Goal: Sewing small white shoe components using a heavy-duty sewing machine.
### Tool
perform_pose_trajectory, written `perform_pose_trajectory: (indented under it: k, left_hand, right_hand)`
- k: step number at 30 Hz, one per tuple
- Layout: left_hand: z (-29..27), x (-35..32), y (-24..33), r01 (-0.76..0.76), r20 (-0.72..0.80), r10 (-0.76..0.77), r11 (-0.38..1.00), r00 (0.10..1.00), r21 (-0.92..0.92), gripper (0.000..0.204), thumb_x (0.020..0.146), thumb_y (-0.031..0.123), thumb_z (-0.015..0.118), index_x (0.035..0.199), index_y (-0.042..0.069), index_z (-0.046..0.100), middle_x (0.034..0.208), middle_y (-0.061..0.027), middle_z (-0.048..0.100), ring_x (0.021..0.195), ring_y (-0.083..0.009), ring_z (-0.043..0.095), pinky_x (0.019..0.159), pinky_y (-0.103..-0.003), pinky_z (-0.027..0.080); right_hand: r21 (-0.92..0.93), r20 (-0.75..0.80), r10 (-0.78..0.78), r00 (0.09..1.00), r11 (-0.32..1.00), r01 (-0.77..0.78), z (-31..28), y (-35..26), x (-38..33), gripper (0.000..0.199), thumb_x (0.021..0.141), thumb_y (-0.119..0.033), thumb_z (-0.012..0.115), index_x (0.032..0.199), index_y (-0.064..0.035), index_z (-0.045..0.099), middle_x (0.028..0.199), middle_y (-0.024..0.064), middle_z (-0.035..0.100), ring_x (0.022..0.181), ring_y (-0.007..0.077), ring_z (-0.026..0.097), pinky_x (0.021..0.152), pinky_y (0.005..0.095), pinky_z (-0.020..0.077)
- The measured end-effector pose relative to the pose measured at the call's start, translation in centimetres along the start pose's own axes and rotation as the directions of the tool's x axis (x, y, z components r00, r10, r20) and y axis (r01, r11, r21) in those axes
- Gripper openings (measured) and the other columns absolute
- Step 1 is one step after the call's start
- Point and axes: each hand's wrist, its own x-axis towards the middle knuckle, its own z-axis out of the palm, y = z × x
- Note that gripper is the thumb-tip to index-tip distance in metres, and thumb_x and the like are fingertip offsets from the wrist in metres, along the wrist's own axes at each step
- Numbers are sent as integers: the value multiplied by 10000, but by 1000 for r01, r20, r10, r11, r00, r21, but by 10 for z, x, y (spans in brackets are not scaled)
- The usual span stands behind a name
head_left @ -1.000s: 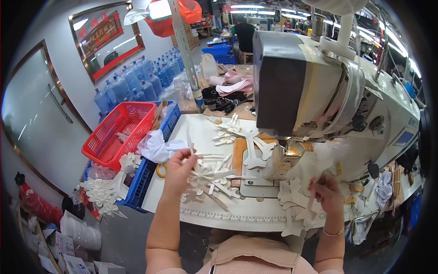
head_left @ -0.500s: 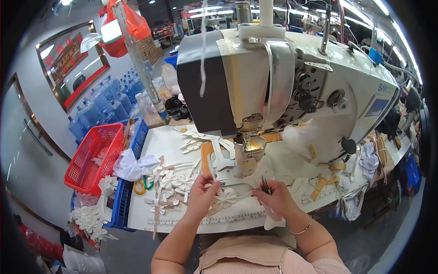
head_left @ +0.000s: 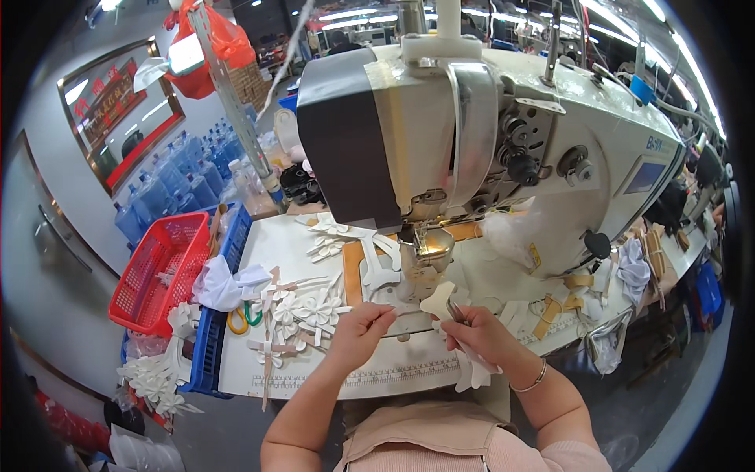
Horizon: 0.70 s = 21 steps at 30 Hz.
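Our left hand (head_left: 358, 330) pinches the white strip (head_left: 405, 309); our right hand (head_left: 476, 334) grips the white piece (head_left: 437, 302). We should hold both flat, just before our fingertips.

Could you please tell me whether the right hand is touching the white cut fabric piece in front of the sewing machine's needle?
Touching: in the head view the right hand pinches the white fabric piece between its fingertips.

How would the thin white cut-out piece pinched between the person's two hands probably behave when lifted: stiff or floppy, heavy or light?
The thin white cut-out piece likely bends easily: it looks flat and sheet-thin. It is probably light, since the left hand and the right hand hold it by the fingertips alone. It seems unlikely to roll, though similar white pieces lie scattered on the white sewing table, so it may slide.
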Motion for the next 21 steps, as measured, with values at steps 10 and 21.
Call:
perform_pose_trajectory:
  k: [10, 21]
  left_hand:
    - [-3, 6, 13, -65, 196, 29, 982, 980, 177, 191, 855, 198, 626, 969, 59, 688, 719, -122, 603, 692, -220, 563, 633, -327, 439]
    - [-6, 4, 8, -28, 189, -3, 987, 982, 158, 188, 845, 190, 636, 952, 44, 689, 700, -110, 604, 647, -186, 560, 603, -301, 434]
  right_hand:
    - [-87, 199, 6, 980, 996, 11, 5, 4, 3, 143, 896, -163, 574, 834, -36, 596, 661, -12, 586, 608, 50, 516, 584, 209, 411]
    - [-25, 274, 11, 962, 1000, -4, 10, 0, 4, 142, 910, -176, 562, 872, -43, 593, 676, -15, 558, 635, 57, 509, 597, 207, 404]
